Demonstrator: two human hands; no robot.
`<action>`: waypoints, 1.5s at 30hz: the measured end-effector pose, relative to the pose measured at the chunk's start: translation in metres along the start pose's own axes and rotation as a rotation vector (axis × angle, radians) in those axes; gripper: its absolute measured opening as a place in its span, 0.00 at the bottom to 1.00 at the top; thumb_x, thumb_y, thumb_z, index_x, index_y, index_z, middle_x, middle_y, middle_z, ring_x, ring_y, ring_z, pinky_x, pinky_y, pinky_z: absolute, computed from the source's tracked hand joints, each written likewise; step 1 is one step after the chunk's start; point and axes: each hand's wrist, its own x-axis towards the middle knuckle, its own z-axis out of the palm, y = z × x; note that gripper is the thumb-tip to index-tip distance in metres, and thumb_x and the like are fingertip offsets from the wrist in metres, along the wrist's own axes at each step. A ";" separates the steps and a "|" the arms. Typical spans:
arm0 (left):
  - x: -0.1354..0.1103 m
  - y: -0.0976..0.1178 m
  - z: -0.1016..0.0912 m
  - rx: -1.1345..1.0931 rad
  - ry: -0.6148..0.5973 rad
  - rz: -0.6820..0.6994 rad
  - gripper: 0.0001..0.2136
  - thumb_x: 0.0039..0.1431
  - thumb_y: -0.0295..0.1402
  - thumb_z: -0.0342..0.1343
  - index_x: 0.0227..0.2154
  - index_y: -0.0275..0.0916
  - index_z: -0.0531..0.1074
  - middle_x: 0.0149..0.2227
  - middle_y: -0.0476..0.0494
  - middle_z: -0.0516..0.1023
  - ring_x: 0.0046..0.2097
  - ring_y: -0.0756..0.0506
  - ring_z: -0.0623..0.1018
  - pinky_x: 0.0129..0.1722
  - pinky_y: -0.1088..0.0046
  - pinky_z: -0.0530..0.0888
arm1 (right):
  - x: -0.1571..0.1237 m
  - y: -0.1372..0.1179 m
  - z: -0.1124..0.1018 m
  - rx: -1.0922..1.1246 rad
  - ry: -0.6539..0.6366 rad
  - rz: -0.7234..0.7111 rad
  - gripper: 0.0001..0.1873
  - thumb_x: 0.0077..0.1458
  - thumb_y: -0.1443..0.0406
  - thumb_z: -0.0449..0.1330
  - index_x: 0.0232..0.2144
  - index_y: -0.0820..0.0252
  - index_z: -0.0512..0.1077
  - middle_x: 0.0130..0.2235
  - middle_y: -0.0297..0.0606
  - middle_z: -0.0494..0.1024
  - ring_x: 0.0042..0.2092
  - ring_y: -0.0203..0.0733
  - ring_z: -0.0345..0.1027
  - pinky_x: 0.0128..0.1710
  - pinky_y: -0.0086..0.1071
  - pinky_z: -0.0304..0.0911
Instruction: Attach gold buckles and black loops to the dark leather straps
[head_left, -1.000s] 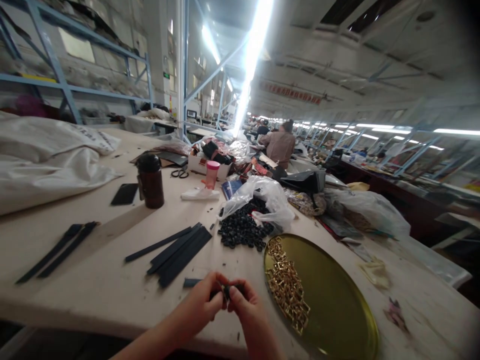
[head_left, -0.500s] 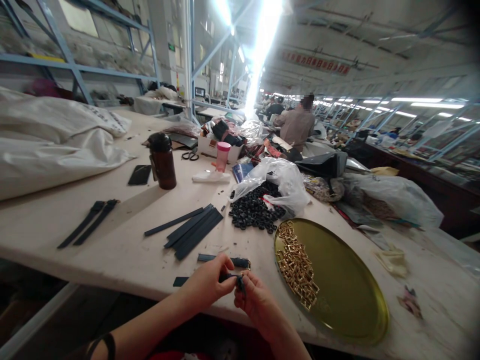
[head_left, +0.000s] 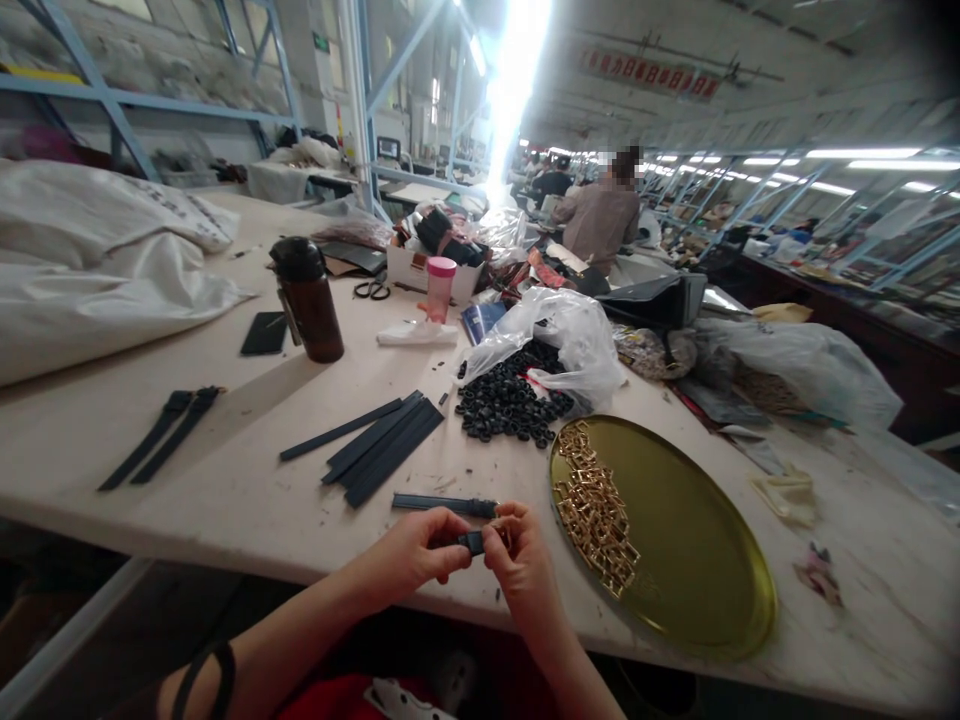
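Observation:
At the table's front edge, my left hand (head_left: 426, 547) pinches a short visible piece of dark strap (head_left: 472, 542). My right hand (head_left: 523, 562) grips the same strap from the other side, thumb pressed on it. Something gold-coloured shows by the right fingers, perhaps a buckle; the fingers partly hide it. Just beyond the hands lies another dark strap (head_left: 439, 504), its right end close to the right fingers. Farther left are several flat dark strips (head_left: 394, 450). Gold buckles (head_left: 596, 510) are heaped on the left side of a round gold tray (head_left: 697, 540), right of my hands.
Small black loops (head_left: 506, 405) spill from a clear plastic bag (head_left: 577, 345). Two finished-looking straps (head_left: 161, 435), a phone (head_left: 264, 333), a brown bottle (head_left: 309, 305), scissors (head_left: 372, 289) and a pink-lidded cup (head_left: 440, 285) stand or lie leftward and behind. Another person (head_left: 604, 215) sits farther off.
My right hand has risen and turned, its fingers now higher around the strap. The held strap shows a flat dark face between both hands. The view has shifted slightly.

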 end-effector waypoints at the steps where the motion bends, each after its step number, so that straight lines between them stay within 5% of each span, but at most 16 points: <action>1: 0.000 -0.001 0.000 -0.010 0.001 -0.013 0.13 0.46 0.34 0.54 0.34 0.32 0.69 0.30 0.47 0.72 0.29 0.51 0.69 0.26 0.78 0.67 | 0.000 0.000 -0.001 -0.051 -0.026 -0.013 0.13 0.50 0.57 0.54 0.35 0.59 0.61 0.22 0.26 0.61 0.24 0.32 0.55 0.24 0.27 0.53; 7: 0.001 -0.007 -0.002 -0.134 -0.053 -0.065 0.13 0.45 0.35 0.56 0.33 0.32 0.69 0.29 0.48 0.72 0.29 0.51 0.70 0.28 0.76 0.68 | -0.003 -0.004 -0.004 -0.013 -0.216 0.069 0.13 0.49 0.55 0.55 0.28 0.59 0.61 0.18 0.25 0.59 0.20 0.29 0.52 0.21 0.25 0.49; 13: -0.004 -0.006 0.000 -0.181 -0.043 -0.061 0.13 0.44 0.33 0.56 0.34 0.32 0.68 0.29 0.48 0.73 0.29 0.52 0.70 0.29 0.76 0.67 | -0.009 -0.004 -0.003 0.125 -0.260 0.195 0.12 0.49 0.57 0.55 0.29 0.59 0.59 0.20 0.26 0.64 0.20 0.28 0.53 0.21 0.24 0.48; 20: -0.010 -0.017 0.006 -0.149 -0.132 -0.045 0.18 0.44 0.35 0.57 0.38 0.31 0.66 0.25 0.49 0.72 0.27 0.51 0.71 0.28 0.77 0.65 | -0.020 -0.005 -0.013 -0.379 -0.290 -0.122 0.04 0.49 0.65 0.54 0.25 0.60 0.66 0.23 0.29 0.63 0.26 0.31 0.55 0.25 0.26 0.51; 25: -0.017 -0.012 0.009 -0.109 -0.190 -0.047 0.15 0.46 0.35 0.55 0.37 0.32 0.66 0.26 0.47 0.74 0.28 0.49 0.72 0.28 0.76 0.66 | -0.027 -0.015 -0.015 -0.513 -0.360 -0.247 0.02 0.48 0.67 0.54 0.26 0.59 0.67 0.26 0.31 0.66 0.29 0.34 0.57 0.29 0.27 0.51; 33: -0.021 -0.007 0.002 -0.017 -0.191 -0.036 0.19 0.44 0.30 0.53 0.42 0.33 0.63 0.25 0.51 0.72 0.27 0.51 0.71 0.27 0.78 0.64 | -0.038 -0.007 -0.019 -0.339 -0.387 -0.071 0.12 0.57 0.58 0.47 0.36 0.58 0.65 0.28 0.32 0.67 0.30 0.34 0.59 0.29 0.28 0.54; 39: -0.011 0.000 0.004 0.074 -0.146 -0.004 0.18 0.44 0.30 0.52 0.41 0.34 0.64 0.25 0.51 0.72 0.27 0.51 0.70 0.26 0.78 0.63 | -0.037 0.005 -0.017 -0.363 -0.254 -0.145 0.13 0.58 0.58 0.44 0.35 0.58 0.65 0.30 0.35 0.69 0.32 0.36 0.62 0.32 0.29 0.56; 43: -0.006 -0.004 -0.002 0.184 -0.354 -0.048 0.07 0.47 0.31 0.47 0.26 0.35 0.68 0.21 0.51 0.70 0.23 0.52 0.69 0.23 0.80 0.63 | -0.033 -0.003 -0.018 -0.533 -0.233 -0.234 0.11 0.57 0.61 0.47 0.34 0.57 0.66 0.32 0.37 0.72 0.35 0.40 0.64 0.34 0.32 0.55; 45: -0.004 -0.007 -0.005 0.197 -0.438 -0.076 0.09 0.50 0.33 0.45 0.21 0.35 0.66 0.21 0.50 0.70 0.22 0.53 0.68 0.22 0.80 0.64 | -0.032 -0.004 -0.018 -0.596 -0.244 -0.245 0.11 0.57 0.61 0.46 0.35 0.57 0.66 0.32 0.37 0.72 0.34 0.40 0.64 0.34 0.32 0.55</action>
